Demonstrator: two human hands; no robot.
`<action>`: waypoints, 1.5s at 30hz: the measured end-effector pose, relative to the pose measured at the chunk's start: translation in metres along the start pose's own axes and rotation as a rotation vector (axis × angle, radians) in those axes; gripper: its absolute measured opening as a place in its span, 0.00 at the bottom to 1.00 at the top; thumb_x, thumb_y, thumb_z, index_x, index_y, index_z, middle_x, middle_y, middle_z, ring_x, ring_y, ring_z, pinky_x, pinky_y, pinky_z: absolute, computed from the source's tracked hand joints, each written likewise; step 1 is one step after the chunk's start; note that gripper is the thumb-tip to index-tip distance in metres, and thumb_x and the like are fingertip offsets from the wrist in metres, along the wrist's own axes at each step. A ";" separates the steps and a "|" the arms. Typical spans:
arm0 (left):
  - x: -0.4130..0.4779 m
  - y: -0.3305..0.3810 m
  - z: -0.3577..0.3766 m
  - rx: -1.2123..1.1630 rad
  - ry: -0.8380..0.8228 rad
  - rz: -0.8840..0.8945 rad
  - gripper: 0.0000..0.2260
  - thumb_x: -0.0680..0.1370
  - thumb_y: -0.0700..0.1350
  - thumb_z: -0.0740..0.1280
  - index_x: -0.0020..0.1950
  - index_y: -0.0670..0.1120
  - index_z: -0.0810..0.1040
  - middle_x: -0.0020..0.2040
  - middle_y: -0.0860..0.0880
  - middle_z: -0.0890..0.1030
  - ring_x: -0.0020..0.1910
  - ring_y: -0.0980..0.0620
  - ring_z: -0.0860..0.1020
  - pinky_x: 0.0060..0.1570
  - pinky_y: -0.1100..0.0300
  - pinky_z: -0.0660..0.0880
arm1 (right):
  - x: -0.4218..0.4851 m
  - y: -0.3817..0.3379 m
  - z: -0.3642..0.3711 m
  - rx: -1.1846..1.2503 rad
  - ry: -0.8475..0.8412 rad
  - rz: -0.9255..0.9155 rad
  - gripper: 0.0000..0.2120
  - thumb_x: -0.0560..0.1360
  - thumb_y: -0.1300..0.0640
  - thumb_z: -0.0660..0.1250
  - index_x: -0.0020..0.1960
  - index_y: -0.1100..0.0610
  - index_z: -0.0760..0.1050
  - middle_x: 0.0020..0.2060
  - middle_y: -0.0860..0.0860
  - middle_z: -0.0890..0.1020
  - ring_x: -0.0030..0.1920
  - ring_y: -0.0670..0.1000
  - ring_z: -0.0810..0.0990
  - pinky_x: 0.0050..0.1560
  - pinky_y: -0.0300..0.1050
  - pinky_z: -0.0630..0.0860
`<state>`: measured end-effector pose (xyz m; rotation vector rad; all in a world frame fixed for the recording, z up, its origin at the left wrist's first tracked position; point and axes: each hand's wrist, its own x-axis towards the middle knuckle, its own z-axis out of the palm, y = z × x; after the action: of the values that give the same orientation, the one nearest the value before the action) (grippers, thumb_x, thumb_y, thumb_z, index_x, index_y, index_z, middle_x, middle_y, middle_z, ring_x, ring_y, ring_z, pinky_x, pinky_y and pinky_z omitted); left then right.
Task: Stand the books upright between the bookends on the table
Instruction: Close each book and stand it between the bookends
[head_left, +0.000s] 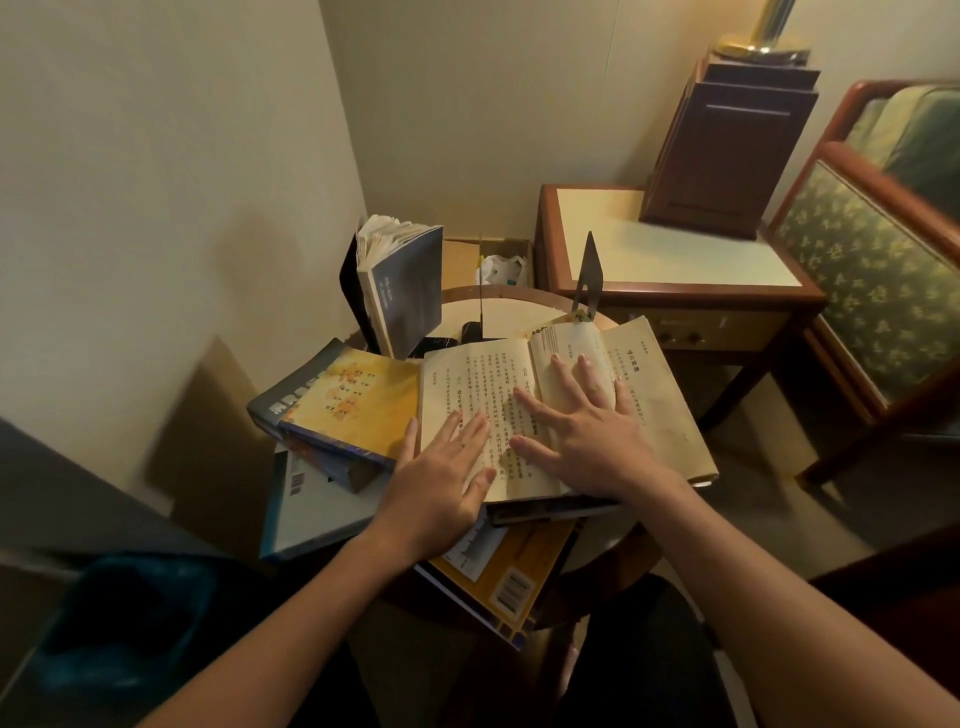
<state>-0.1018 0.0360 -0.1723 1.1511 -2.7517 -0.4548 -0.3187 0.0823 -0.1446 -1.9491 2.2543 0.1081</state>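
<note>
Pressing flat on the open book (550, 405), both hands lie spread with fingers splayed wide, gripping nothing: the left hand (441, 467) on its left page, the right hand (582, 431) across the gutter onto the right page. The open book rests face up on top of other flat books on the round bench (519, 309), its spine running away from the person. Behind the open book, to its left, one blue book (402, 288) already stands upright against the dark bookend (353, 291); the metal bookend (589, 278) stands behind the open book's right page. The right hand looks nearer the spine, so closing it probably comes first. To the open book's left lies a yellow-covered book (358, 402).
</note>
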 end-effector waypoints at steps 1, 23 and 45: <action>0.001 -0.001 0.000 0.005 -0.007 0.004 0.28 0.83 0.59 0.48 0.82 0.53 0.50 0.81 0.60 0.49 0.81 0.58 0.44 0.78 0.41 0.36 | 0.000 0.000 0.000 -0.001 0.001 0.002 0.35 0.71 0.21 0.40 0.75 0.28 0.36 0.77 0.48 0.30 0.75 0.57 0.24 0.74 0.71 0.36; 0.103 -0.050 -0.033 0.120 -0.049 -0.307 0.38 0.77 0.74 0.46 0.82 0.56 0.52 0.80 0.48 0.64 0.79 0.42 0.59 0.75 0.33 0.38 | -0.002 -0.001 -0.004 -0.009 -0.031 0.003 0.34 0.72 0.21 0.40 0.75 0.27 0.36 0.77 0.48 0.29 0.74 0.57 0.23 0.74 0.70 0.33; 0.025 0.000 -0.039 -0.817 0.205 -0.353 0.32 0.70 0.41 0.79 0.72 0.53 0.74 0.69 0.52 0.75 0.59 0.53 0.79 0.49 0.53 0.84 | -0.005 -0.004 -0.004 0.043 -0.002 0.008 0.35 0.73 0.23 0.40 0.76 0.31 0.33 0.77 0.48 0.29 0.74 0.56 0.23 0.73 0.68 0.31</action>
<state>-0.1107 0.0093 -0.1349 1.3128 -1.8506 -1.2579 -0.3141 0.0863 -0.1393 -1.9177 2.2450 0.0617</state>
